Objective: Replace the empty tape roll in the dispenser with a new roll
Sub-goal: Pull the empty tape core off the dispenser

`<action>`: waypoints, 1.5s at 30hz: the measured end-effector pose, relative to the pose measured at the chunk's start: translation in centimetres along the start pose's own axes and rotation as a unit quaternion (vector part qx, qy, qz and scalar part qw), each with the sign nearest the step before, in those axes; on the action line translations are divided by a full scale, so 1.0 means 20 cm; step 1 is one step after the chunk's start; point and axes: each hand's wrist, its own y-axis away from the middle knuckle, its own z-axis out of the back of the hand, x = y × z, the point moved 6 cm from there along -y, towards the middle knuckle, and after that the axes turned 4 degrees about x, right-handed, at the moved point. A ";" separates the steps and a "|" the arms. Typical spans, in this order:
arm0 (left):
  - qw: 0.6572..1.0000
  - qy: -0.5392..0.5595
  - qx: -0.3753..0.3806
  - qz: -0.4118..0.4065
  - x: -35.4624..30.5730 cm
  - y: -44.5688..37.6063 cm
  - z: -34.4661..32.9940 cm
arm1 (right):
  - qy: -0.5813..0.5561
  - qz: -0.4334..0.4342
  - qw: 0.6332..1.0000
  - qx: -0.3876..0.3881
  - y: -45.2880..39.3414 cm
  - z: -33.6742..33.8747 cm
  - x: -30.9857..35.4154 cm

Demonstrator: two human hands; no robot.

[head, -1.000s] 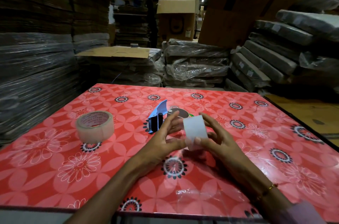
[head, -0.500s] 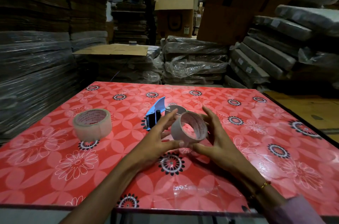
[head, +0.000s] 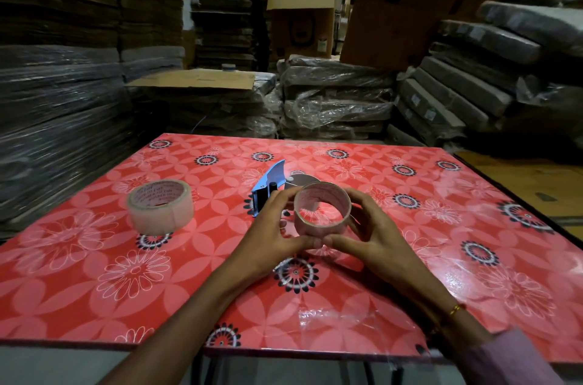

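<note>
both hands hold the empty tape core between them just above the red floral table, and it now lies tipped so its open ring faces up toward the camera, where half a second ago the ring faced sideways and a second ago only its pale outer band showed. the left hand clamps the core's left side, thumb pressed under the near rim and fingers curled over the far left edge. the right hand mirrors it, thumb meeting the left thumb at the near rim and fingers wrapped round the right wall (a gold bangle and a pink sleeve show on that arm). the core looks bare, with printed lettering on its inner face, too small to read.

just beyond the left fingers lies the blue tape dispenser on the table, its black rollers close behind the knuckles and its handle pointing away; its dark round hub sits right behind the core. well to the left of the hands the full roll of clear tape rests flat on the table, unmoved from the earlier frames. past the table stand plastic-wrapped stacks of flattened cardboard.
</note>
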 end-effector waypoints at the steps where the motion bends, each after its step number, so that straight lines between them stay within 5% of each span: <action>1: 1.000 -0.002 0.000 0.002 0.00 0.00 0.00 | 0.001 -0.002 1.000 -0.004 0.00 0.00 0.00; 14: 0.999 -0.013 0.053 0.000 -0.02 0.03 -0.04 | 0.007 -0.016 0.999 0.037 0.02 -0.04 0.05; 26: 0.998 -0.050 -0.002 -0.036 -0.06 0.02 0.00 | 0.009 -0.033 0.999 0.027 0.02 -0.05 0.03; 34: 0.998 -0.007 0.054 0.012 0.00 0.02 -0.03 | 0.003 -0.031 0.999 -0.024 0.02 -0.02 0.01; 45: 0.999 -0.019 0.028 0.035 0.09 -0.01 -0.01 | 0.069 -0.073 0.986 -0.131 0.09 0.17 -0.06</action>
